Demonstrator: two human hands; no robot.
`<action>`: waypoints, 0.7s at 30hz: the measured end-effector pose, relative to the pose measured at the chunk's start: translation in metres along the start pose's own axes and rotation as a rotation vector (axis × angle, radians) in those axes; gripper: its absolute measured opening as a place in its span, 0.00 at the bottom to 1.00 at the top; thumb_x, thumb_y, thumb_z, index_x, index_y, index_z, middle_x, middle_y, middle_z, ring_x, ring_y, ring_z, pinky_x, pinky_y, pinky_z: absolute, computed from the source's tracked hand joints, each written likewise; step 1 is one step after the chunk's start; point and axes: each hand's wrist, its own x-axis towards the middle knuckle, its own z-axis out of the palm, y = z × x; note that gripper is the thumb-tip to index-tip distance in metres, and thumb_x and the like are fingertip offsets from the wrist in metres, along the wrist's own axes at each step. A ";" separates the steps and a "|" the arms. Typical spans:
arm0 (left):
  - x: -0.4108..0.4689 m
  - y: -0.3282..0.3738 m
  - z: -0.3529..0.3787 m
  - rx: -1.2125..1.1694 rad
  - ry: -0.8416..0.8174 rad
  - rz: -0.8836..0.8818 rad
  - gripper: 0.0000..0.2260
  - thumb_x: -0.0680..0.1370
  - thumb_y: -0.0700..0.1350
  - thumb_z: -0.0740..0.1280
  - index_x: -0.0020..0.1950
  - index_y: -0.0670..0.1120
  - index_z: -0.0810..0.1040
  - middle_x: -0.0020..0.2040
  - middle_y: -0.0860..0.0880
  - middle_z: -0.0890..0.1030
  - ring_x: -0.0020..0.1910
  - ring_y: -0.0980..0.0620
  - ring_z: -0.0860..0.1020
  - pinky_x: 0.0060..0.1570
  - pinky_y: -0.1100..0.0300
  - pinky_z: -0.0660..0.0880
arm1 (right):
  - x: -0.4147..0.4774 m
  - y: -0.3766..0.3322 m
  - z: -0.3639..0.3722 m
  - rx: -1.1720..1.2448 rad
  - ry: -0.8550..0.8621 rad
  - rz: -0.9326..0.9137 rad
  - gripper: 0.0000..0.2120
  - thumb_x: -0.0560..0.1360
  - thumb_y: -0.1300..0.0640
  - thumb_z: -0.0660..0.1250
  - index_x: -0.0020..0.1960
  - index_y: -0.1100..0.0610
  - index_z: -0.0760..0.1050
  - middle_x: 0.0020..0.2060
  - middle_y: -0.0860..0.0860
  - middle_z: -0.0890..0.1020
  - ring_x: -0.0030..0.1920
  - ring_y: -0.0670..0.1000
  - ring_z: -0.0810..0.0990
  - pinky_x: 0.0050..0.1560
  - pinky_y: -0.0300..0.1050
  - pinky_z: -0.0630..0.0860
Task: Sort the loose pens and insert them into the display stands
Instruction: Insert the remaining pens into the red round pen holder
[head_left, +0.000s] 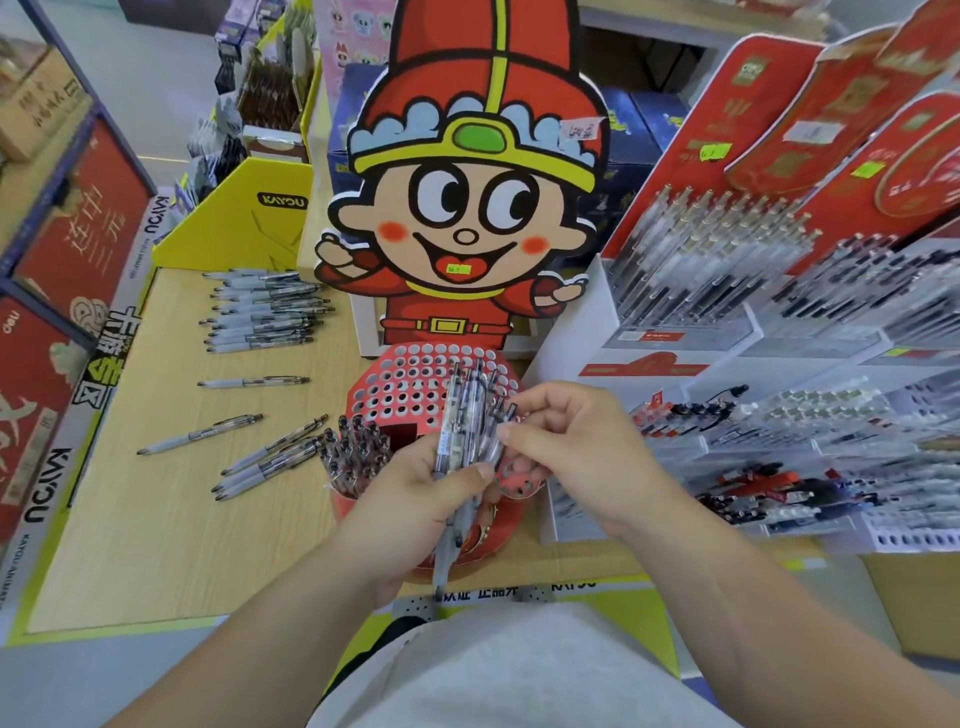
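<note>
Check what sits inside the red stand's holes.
A cluster of pens fills the near-left holes of the red stand; the far rows look empty. The left hand, right hand and held bundle cover the near-right holes.

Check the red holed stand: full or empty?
Mostly empty: red stand shows rows of open holes; one pen cluster fills its front-left.

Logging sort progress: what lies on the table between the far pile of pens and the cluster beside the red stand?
Head view: an upper single pen and a lower single pen, apart, on bare tabletop.
</note>
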 end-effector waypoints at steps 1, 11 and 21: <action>0.001 0.000 0.001 -0.012 -0.003 -0.009 0.06 0.81 0.42 0.68 0.56 0.42 0.79 0.41 0.41 0.79 0.38 0.46 0.77 0.41 0.51 0.75 | 0.000 0.000 -0.003 -0.007 0.009 -0.005 0.08 0.74 0.63 0.74 0.52 0.57 0.80 0.31 0.51 0.83 0.32 0.49 0.82 0.34 0.45 0.78; 0.005 0.005 0.004 -0.206 0.171 -0.050 0.05 0.82 0.40 0.66 0.56 0.41 0.78 0.41 0.44 0.83 0.37 0.49 0.80 0.39 0.51 0.77 | -0.008 -0.007 -0.049 0.034 0.099 -0.109 0.07 0.73 0.69 0.72 0.44 0.58 0.80 0.29 0.52 0.80 0.29 0.48 0.78 0.33 0.39 0.74; 0.007 0.003 0.005 -0.245 0.208 -0.078 0.05 0.81 0.40 0.67 0.57 0.43 0.78 0.40 0.45 0.83 0.34 0.50 0.79 0.38 0.51 0.76 | -0.001 0.020 -0.065 -0.403 0.315 -0.271 0.09 0.72 0.61 0.77 0.42 0.48 0.80 0.30 0.42 0.80 0.29 0.42 0.75 0.36 0.36 0.75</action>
